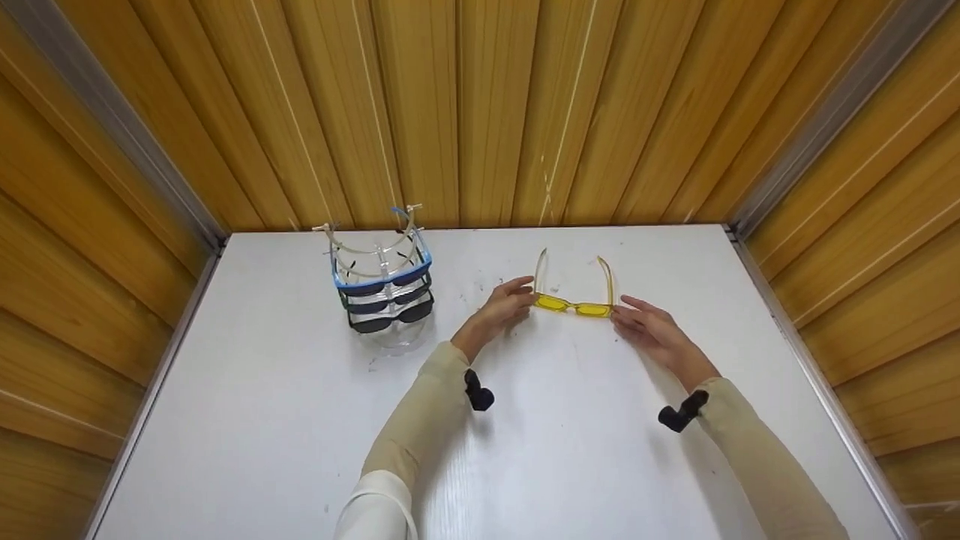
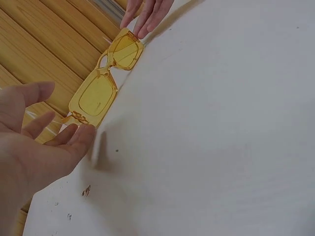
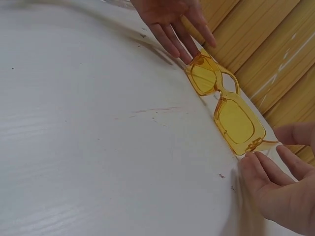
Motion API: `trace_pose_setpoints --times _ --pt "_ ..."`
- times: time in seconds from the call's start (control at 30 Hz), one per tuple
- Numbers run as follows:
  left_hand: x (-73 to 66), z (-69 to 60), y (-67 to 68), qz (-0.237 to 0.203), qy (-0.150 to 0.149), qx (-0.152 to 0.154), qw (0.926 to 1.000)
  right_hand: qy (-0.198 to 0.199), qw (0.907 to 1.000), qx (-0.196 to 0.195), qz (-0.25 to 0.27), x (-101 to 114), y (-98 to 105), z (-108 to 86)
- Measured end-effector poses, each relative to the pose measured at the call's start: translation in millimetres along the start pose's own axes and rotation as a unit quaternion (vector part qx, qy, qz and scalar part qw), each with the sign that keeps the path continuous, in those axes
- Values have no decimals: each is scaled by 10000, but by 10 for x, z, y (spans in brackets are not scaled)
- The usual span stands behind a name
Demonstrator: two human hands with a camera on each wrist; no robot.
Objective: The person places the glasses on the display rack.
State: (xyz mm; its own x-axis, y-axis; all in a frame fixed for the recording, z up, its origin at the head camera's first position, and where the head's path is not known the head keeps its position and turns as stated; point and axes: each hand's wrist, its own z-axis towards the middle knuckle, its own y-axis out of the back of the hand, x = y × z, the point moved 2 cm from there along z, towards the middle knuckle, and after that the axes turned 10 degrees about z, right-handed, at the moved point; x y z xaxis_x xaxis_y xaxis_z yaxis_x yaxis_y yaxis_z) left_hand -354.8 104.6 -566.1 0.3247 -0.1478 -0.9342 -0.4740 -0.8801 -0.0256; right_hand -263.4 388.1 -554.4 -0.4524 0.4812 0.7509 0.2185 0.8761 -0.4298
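Observation:
A pair of yellow sunglasses [image 1: 574,306] with tinted lenses stands on the white table, its temples unfolded and pointing to the back. At its left end is my left hand [image 1: 506,301], fingertips against the frame's lower corner and thumb apart, as the left wrist view shows. My right hand [image 1: 649,330] is at the other end. In the right wrist view, its fingertips [image 3: 251,162] touch the corner by the hinge, while its thumb stays off the front. Neither hand visibly closes round the frame.
Left of the hands, a clear display stand [image 1: 397,341] holds several sunglasses, among them a blue-framed pair [image 1: 384,285] and a black pair [image 1: 394,319]. Wood-patterned panels [image 1: 480,112] wall the white table [image 1: 562,450] at the back and sides.

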Motion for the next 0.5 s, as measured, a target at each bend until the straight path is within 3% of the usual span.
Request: trace_pose_setpoints --times 0.2,0.5 --pt "-8 46 -16 -82 27 76 9999 26 9998 -170 34 -15 -59 37" --pt "32 66 -7 -522 177 -269 9981 24 9999 -157 49 -21 -133 129"
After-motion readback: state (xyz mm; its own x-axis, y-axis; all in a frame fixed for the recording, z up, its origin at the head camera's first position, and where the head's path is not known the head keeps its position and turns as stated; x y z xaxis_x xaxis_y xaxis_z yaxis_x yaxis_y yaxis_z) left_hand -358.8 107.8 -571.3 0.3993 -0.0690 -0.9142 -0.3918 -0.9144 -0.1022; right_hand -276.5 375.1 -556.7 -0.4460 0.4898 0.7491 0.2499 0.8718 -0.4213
